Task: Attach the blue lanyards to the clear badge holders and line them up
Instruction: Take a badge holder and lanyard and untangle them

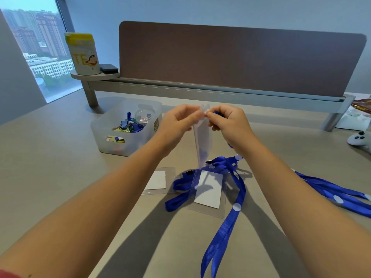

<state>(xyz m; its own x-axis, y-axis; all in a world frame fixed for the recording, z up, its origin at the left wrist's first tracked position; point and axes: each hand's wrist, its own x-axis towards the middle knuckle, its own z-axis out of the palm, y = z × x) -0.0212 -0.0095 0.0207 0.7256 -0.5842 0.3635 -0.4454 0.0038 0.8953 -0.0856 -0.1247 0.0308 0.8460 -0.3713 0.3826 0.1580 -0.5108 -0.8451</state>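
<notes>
My left hand (pixel 178 121) pinches the top edge of a clear badge holder (pixel 202 141) that hangs upright above the table. My right hand (pixel 226 123) grips the clip end of a blue lanyard (pixel 236 199) against that same top edge; the clip itself is mostly hidden by my fingers. The lanyard's strap drops from my right hand and trails toward the front edge. A second clear holder with a white card (pixel 209 189) lies below, on top of blue straps. A third holder with a white card (pixel 157 180) lies flat to its left. More blue lanyards (pixel 331 192) stretch off to the right.
A translucent bin (pixel 104 133) of clips and small items stands at the left behind my left hand. A raised shelf (pixel 200 88) with a brown divider panel runs along the back, carrying a white canister (pixel 83 55). A white game controller (pixel 360 139) lies at the far right.
</notes>
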